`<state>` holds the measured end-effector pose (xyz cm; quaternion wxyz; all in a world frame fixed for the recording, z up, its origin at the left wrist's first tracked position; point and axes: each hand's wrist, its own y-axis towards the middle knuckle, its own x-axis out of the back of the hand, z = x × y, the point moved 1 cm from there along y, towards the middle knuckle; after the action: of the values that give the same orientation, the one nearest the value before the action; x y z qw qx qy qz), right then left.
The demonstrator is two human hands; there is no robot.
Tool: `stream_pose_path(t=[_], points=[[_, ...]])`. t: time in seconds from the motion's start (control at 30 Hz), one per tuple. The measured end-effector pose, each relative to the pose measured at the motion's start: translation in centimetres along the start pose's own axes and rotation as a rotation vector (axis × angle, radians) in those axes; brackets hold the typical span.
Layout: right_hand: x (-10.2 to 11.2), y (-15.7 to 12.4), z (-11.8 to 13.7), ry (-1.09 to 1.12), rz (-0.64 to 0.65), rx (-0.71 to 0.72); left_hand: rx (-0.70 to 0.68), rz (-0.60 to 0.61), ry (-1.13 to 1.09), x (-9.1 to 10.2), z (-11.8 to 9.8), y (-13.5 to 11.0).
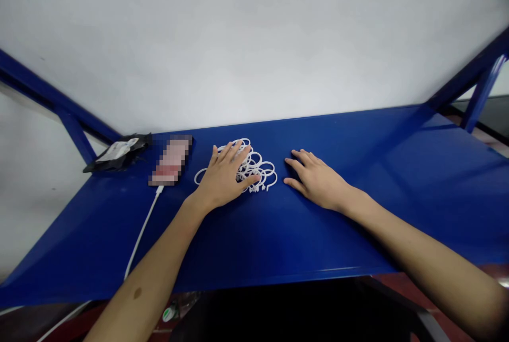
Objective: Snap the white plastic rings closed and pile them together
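A heap of several white plastic rings [260, 171] lies on the blue table [358, 172] near its middle. My left hand [225, 177] rests flat on top of the heap, fingers stretched out and spread. Just to the right of the rings, my right hand [316, 178] lies palm down on the bare table with its fingers extended, a small gap away from the rings. Neither hand grips anything.
A blurred phone [170, 160] lies left of the rings, with a white cable [139, 236] running off the front edge. A black packet [117, 152] sits at the back left. Blue frame struts [473, 74] rise at both ends against a white wall.
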<state>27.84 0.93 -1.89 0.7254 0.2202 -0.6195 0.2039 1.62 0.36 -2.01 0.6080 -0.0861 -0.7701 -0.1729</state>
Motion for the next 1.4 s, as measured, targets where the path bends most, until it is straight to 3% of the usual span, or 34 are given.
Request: stream_pose_path(t=[0.37, 0.8, 1.0, 1.17, 1.4], points=[[-0.6, 0.0, -0.3, 0.001, -0.050, 0.023, -0.033, -0.071, 0.003, -1.1, 0.9, 0.3], [-0.2, 0.0, -0.1, -0.025, -0.014, 0.010, -0.030, 0.016, 0.004, -0.6, 0.0, 0.7], [-0.3, -0.1, -0.3, -0.024, -0.008, 0.015, -0.075, -0.122, -0.008, -0.1, 0.0, 0.6], [-0.2, -0.1, -0.2, -0.013, -0.013, 0.012, -0.155, -0.255, -0.024, 1.8, -1.1, -0.2], [-0.7, -0.1, -0.5, 0.060, -0.063, 0.023, -0.338, -0.082, -0.026, 2.7, -3.2, -1.4]])
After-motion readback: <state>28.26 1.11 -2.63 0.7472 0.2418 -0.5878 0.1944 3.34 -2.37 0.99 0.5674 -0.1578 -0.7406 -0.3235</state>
